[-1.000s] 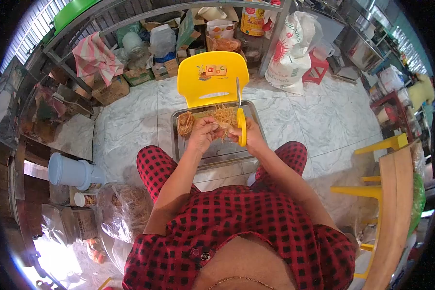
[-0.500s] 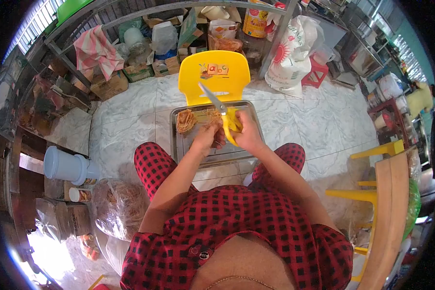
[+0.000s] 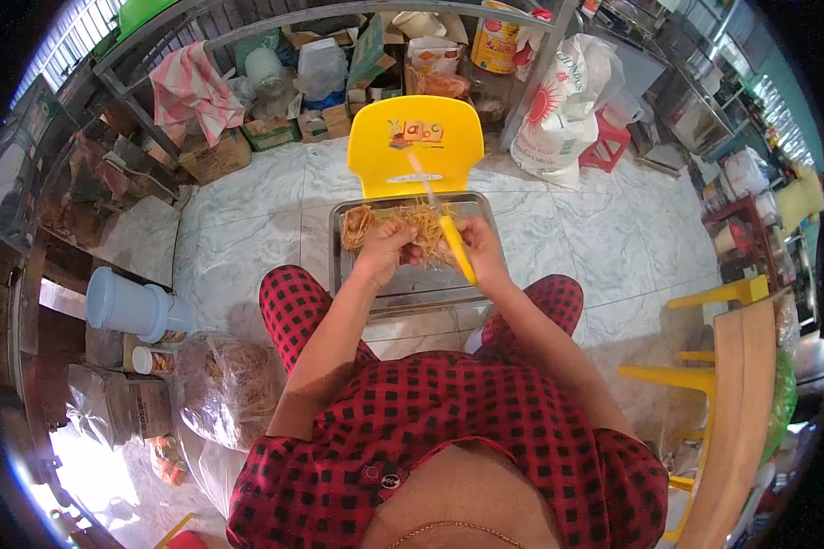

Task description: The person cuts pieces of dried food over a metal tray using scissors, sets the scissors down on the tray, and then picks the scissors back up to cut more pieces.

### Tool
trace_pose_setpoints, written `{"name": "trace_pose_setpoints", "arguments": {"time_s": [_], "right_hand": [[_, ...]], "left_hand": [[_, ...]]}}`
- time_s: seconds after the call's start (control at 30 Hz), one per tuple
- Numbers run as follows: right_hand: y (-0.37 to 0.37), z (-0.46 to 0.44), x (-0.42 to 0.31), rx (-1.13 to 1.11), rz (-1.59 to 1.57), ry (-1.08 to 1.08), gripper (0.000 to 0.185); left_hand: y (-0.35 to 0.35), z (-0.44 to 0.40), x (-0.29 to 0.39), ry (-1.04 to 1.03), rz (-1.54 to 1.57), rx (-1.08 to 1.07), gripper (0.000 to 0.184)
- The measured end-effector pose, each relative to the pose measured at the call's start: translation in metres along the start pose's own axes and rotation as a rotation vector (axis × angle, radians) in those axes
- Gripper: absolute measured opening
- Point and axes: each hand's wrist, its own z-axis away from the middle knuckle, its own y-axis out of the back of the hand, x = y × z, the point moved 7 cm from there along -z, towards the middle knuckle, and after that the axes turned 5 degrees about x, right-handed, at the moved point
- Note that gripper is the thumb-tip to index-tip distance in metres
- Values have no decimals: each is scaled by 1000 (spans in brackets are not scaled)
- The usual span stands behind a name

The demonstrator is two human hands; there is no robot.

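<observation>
The scissors (image 3: 457,249), with yellow handles, are in my right hand (image 3: 483,254), the blade pointing away from me and blurred by motion. My left hand (image 3: 385,253) is closed on tan, stringy dried strands (image 3: 426,222), which spread out between both hands. Some strands reach the fingers of my right hand too. A darker, tied-looking bundle of similar strands (image 3: 355,225) lies just left of my left hand. Under all this is a rectangular metal tray (image 3: 416,304), resting on a yellow chair with a printed backrest (image 3: 417,137).
A clear plastic bag of brownish strands (image 3: 229,389) stands at my left, near a pale blue bucket (image 3: 121,304). Yellow stool legs (image 3: 673,373) and a wooden board (image 3: 740,393) are on my right. A white sack (image 3: 558,123) and boxes line the back.
The strands have spread wider between my hands. The scissors have turned, their handles now edge-on, and my hands have moved slightly apart. The whole view shifted a little.
</observation>
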Motion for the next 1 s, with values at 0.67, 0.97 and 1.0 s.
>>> {"name": "trace_pose_setpoints", "arguments": {"time_s": [0.67, 0.97, 1.0], "right_hand": [[21, 57, 41, -349, 83, -393, 45], [19, 65, 52, -379, 146, -392, 43], [17, 64, 52, -380, 146, -393, 43]], "left_hand": [[6, -27, 32, 40, 15, -2, 15], [0, -20, 34, -27, -128, 5, 12], [-1, -20, 37, -73, -149, 13, 12]]}}
